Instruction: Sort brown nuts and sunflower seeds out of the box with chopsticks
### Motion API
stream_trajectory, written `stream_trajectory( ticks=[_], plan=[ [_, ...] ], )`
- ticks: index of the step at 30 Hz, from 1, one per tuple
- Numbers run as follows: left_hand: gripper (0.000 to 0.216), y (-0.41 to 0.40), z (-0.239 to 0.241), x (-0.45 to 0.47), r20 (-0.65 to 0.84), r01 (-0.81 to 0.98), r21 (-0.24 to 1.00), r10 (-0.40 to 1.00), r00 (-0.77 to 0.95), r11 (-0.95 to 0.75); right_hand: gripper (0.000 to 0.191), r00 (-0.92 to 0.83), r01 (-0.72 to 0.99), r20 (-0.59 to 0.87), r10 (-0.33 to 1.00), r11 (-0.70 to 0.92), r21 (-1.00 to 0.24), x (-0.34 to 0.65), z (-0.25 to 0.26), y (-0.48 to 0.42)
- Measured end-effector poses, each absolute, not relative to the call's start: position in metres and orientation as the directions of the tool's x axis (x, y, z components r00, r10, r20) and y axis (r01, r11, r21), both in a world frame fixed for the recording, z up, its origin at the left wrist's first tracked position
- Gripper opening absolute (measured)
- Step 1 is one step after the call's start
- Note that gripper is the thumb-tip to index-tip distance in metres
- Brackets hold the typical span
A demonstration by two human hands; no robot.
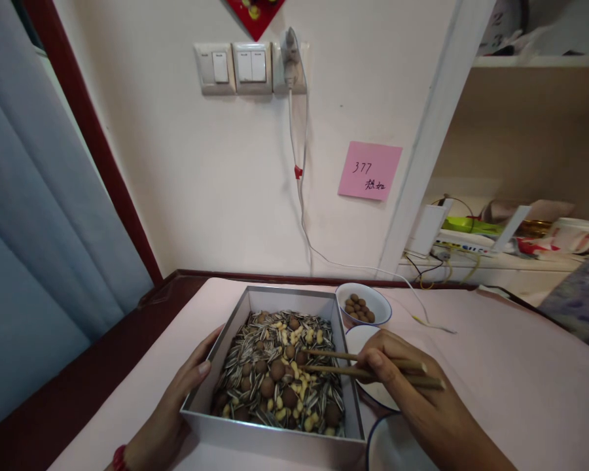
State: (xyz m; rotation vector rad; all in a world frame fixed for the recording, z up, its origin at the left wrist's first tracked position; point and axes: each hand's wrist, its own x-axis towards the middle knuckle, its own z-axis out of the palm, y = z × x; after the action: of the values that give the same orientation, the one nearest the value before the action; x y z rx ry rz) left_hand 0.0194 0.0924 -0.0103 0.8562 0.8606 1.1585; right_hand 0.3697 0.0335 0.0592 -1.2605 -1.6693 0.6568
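Observation:
A grey cardboard box (255, 297) sits on the pink table and holds a mix of sunflower seeds (248, 356), brown round nuts (277, 370) and pale yellow kernels. My left hand (186, 386) rests against the box's left wall, thumb on the rim, fingers partly hidden behind it. My right hand (412, 386) is closed round a pair of wooden chopsticks (343, 363), whose tips reach over the mix near the box's middle. A white bowl (380, 307) with several brown nuts stands behind the box's right corner.
Two white plates lie right of the box, one under my right hand (373, 392), one at the bottom edge (392, 448). A white charger cable (302, 216) hangs from the wall socket onto the table. A pink sticky note (370, 171) is on the wall. Cluttered shelves stand at right.

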Motion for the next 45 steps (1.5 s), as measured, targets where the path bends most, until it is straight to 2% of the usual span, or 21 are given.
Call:
stream_trajectory(
  ticks=[7, 15, 21, 24, 27, 35, 40, 45],
  plan=[
    [0.073, 0.092, -0.010, 0.019, -0.119, -0.360, 0.918, 0.982, 0.147, 0.165, 0.044, -0.060, 0.472, 0.374, 0.925, 0.357, -0.806, 0.372, 0.056, 0.033],
    [0.071, 0.092, -0.010, 0.019, -0.129, -0.357, 0.917, 0.979, 0.157, 0.178, 0.040, 0.014, 0.490, 0.512, 0.859, 0.441, -0.752, 0.378, 0.070, 0.024],
    [0.081, 0.091, -0.005, 0.021, -0.156, -0.358, 0.914, 0.979, 0.130, 0.194, 0.025, 0.263, 0.501, 0.683, 0.681, 0.509, -0.700, 0.399, 0.081, 0.018],
    [0.079, 0.091, -0.005, 0.020, -0.149, -0.342, 0.922, 0.982, 0.120, 0.181, 0.021, 0.393, 0.493, 0.662, 0.638, 0.462, -0.738, 0.409, 0.084, 0.018],
    [0.078, 0.090, -0.005, 0.020, -0.158, -0.349, 0.919, 0.982, 0.102, 0.184, 0.020, 0.442, 0.469, 0.636, 0.632, 0.441, -0.765, 0.412, 0.086, 0.019],
    [0.084, 0.089, -0.003, 0.022, -0.172, -0.342, 0.920, 0.982, 0.079, 0.189, 0.023, 0.422, 0.532, 0.693, 0.585, 0.459, -0.712, 0.404, 0.089, 0.015],
    [0.081, 0.091, -0.004, 0.021, -0.166, -0.352, 0.915, 0.979, 0.117, 0.197, 0.024, 0.363, 0.528, 0.696, 0.620, 0.478, -0.702, 0.400, 0.094, 0.008],
    [0.078, 0.090, -0.004, 0.023, -0.132, -0.350, 0.919, 0.979, 0.153, 0.179, 0.032, 0.229, 0.537, 0.642, 0.732, 0.455, -0.711, 0.396, 0.096, 0.002]
  ],
)
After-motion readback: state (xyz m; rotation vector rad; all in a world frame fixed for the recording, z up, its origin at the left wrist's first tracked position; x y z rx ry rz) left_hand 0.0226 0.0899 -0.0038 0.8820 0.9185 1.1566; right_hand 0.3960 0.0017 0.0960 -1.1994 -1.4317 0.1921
